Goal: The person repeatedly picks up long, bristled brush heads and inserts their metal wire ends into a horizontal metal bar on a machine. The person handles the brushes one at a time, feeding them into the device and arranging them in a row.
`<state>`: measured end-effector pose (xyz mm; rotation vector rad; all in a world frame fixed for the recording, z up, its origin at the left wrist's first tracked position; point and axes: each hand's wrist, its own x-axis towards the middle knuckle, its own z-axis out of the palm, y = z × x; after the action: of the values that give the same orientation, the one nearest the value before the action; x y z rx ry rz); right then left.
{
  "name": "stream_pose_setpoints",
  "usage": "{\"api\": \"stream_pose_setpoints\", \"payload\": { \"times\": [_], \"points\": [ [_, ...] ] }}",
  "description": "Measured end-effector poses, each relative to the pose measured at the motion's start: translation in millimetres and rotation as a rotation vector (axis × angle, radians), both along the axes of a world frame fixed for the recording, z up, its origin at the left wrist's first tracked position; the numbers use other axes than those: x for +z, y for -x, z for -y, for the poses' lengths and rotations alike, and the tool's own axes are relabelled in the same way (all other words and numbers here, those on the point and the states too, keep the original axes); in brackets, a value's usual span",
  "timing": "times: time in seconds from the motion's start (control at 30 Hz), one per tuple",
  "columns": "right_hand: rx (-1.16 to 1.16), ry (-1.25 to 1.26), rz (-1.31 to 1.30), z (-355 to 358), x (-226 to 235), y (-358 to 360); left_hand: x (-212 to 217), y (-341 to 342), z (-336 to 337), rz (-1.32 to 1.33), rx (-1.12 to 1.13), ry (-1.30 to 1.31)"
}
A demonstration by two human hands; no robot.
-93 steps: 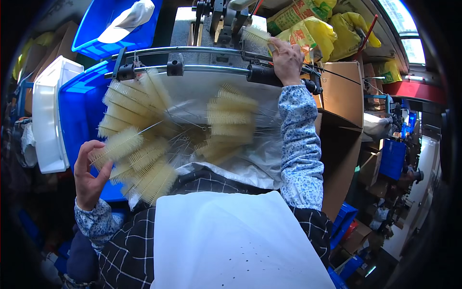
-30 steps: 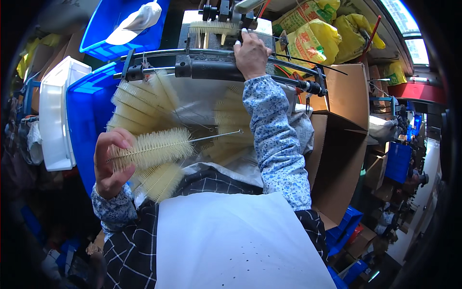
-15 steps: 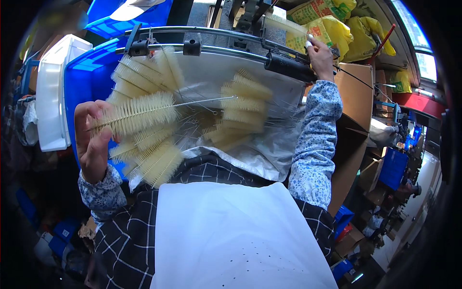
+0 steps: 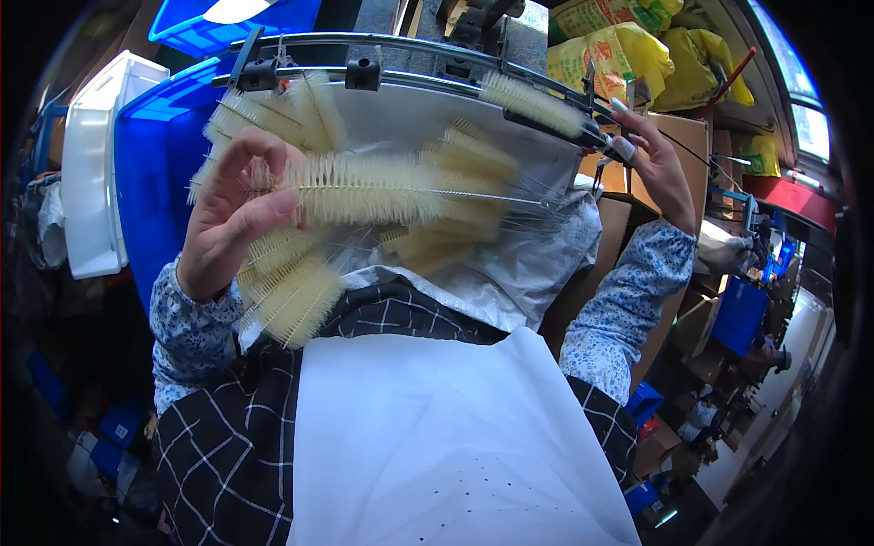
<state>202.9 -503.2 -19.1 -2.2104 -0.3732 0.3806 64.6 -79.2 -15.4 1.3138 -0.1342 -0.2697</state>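
Note:
My left hand (image 4: pixel 232 205) pinches the bristle end of a cream-coloured wire brush (image 4: pixel 373 189), whose twisted wire stem (image 4: pixel 487 196) points right. My right hand (image 4: pixel 660 164) is at the right end of a metal rail fixture (image 4: pixel 410 80), thumb and forefinger apart, with white wraps on the fingertips. Close to those fingertips, a second bristle brush (image 4: pixel 535 104) lies along the rail. Beneath the held brush, more brushes rest in two bunches, a left one (image 4: pixel 291 296) and a middle one (image 4: pixel 469 164), on a pale sheet (image 4: pixel 519 282).
Blue bins (image 4: pixel 150 182) and a white crate (image 4: pixel 86 173) stand at the left. Yellow printed sacks (image 4: pixel 619 59) are at the far right, above a cardboard box (image 4: pixel 678 146). A white cloth (image 4: pixel 446 428) lies over my checked apron.
My left hand has moved right and slightly up with its brush. The other brush has come nearer onto the rail, while my right hand has shifted right and its fingers have spread.

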Motion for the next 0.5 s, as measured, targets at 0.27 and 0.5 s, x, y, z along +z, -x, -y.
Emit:
{"api": "stream_pose_setpoints", "payload": {
  "times": [0.27,0.5],
  "points": [
    [0.402,-0.215,-0.154,-153.0,-3.6,84.9,-5.7,-9.8,56.0,0.083,-0.118,-0.04],
    [-0.208,0.443,0.839,-94.5,-48.5,-16.7,10.6,31.8,-16.1,-0.005,-0.254,-1.105]
  ]
}}
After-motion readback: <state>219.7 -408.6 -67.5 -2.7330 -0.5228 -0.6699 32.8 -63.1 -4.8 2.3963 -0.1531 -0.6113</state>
